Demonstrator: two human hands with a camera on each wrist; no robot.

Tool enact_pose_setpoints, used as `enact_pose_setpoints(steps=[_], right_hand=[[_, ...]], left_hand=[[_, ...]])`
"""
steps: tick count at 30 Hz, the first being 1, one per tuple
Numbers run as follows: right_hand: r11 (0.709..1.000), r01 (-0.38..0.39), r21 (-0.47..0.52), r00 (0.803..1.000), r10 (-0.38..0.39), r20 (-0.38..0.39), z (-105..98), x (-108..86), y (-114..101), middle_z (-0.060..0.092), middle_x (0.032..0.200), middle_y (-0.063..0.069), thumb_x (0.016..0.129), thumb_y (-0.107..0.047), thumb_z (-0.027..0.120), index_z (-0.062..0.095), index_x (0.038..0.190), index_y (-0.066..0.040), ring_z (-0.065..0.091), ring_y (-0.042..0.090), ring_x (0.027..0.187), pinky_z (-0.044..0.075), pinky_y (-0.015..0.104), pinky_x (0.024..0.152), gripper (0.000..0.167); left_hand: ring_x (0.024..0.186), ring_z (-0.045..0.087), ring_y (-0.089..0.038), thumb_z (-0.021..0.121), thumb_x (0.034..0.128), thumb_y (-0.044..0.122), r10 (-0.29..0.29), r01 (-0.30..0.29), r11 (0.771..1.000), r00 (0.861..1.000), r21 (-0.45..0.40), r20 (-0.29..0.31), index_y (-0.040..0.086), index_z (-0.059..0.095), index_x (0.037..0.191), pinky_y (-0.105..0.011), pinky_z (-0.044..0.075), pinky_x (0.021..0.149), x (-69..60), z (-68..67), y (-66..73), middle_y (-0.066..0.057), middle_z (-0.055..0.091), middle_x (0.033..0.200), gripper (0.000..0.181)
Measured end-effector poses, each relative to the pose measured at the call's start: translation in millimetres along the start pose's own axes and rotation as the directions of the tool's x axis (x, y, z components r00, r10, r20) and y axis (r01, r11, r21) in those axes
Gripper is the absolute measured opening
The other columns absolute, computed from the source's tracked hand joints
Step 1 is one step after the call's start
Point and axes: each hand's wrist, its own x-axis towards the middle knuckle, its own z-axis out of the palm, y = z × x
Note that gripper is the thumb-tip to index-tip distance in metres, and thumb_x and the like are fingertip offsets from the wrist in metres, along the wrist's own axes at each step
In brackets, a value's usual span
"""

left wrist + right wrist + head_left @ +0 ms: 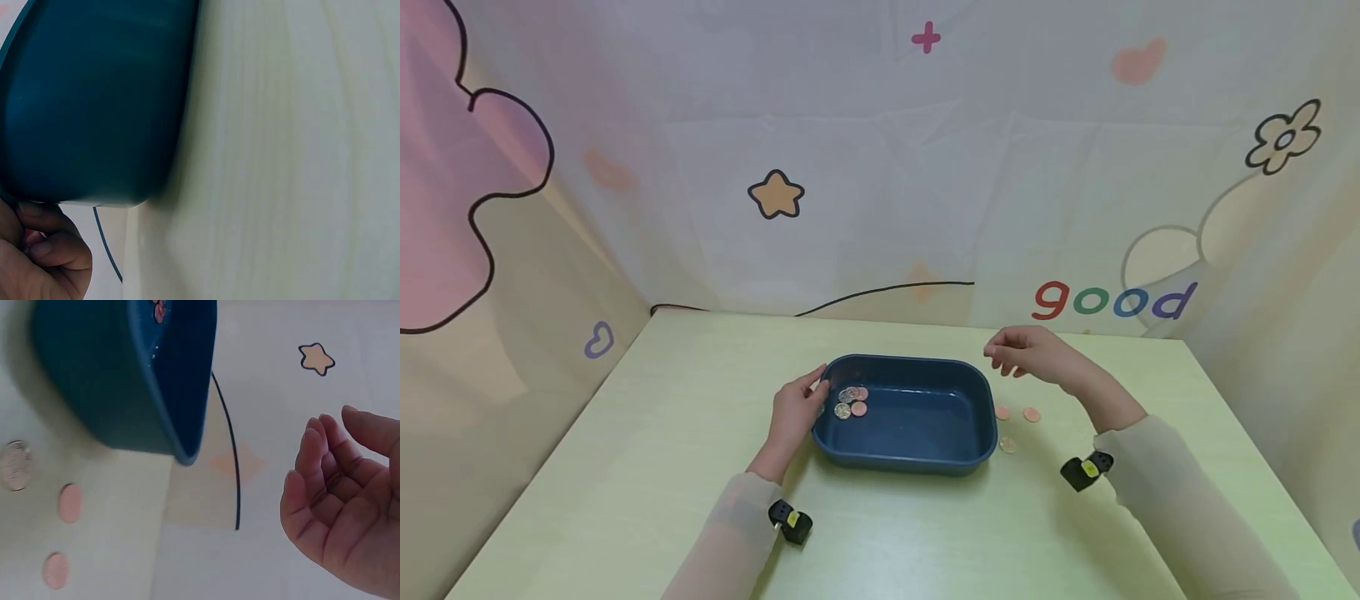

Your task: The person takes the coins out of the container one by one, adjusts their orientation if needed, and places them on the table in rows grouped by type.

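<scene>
The left hand (pixel 796 408) grips the blue tray (pixel 925 421) — a coin cluster (pixel 859 408) already inside, just beside those fingers — while three coins (pixel 1032 414) remain outside, below the right hand's (pixel 1032 354) loosely curled, empty fingers.

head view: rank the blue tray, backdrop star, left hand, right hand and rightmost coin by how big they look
1. Blue tray, largest
2. Left hand and right hand, too alike to rank
3. Backdrop star
4. Rightmost coin, smallest
</scene>
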Motion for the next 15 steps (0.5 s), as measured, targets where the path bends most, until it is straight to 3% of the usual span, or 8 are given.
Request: enact_pose_setpoints(steps=[6, 11, 15], right_hand=[[0.995, 0.051, -0.087, 0.993, -0.042, 0.107, 4, 23.0, -25, 0.069, 0.102, 0.017, 0.102, -0.022, 0.062, 0.068, 0.114, -0.001, 0.064, 0.02, 0.088, 0.056, 0.035, 0.083, 0.025], [0.989, 0.095, -0.113, 0.969, -0.066, 0.236, 12, 45.3, -36, 0.07, 0.104, 0.021, 0.1, -0.019, 0.064, 0.067, 0.115, 0.0, 0.065, 0.027, 0.091, 0.057, 0.041, 0.087, 0.024], [0.984, 0.118, -0.133, 0.951, -0.073, 0.3, 23, 62.5, -45, 0.071, 0.103, 0.016, 0.098, -0.017, 0.067, 0.066, 0.118, 0.003, 0.065, 0.021, 0.09, 0.058, 0.038, 0.088, 0.028]], left_hand=[[0.054, 0.039, -0.01, 0.06, 0.1015, 0.016, 0.008, -0.008, 1.0, 1.0, -0.004, 0.005, 0.004, 0.062, 0.139, -0.021, 0.032, 0.052, -1.4, -0.7, -0.1, 0.005, 0.039, 0.058, 0.04], [0.054, 0.038, -0.01, 0.06, 0.1015, 0.016, 0.012, -0.012, 1.0, 1.0, -0.004, 0.007, 0.004, 0.062, 0.14, -0.021, 0.032, 0.052, -1.1, -1.6, 1.1, 0.005, 0.038, 0.058, 0.04], [0.056, 0.039, -0.01, 0.061, 0.1013, 0.016, 0.007, -0.007, 1.0, 1.0, 0.006, 0.004, 0.005, 0.063, 0.139, -0.021, 0.033, 0.053, -0.9, -1.7, 1.7, 0.005, 0.039, 0.059, 0.04]])
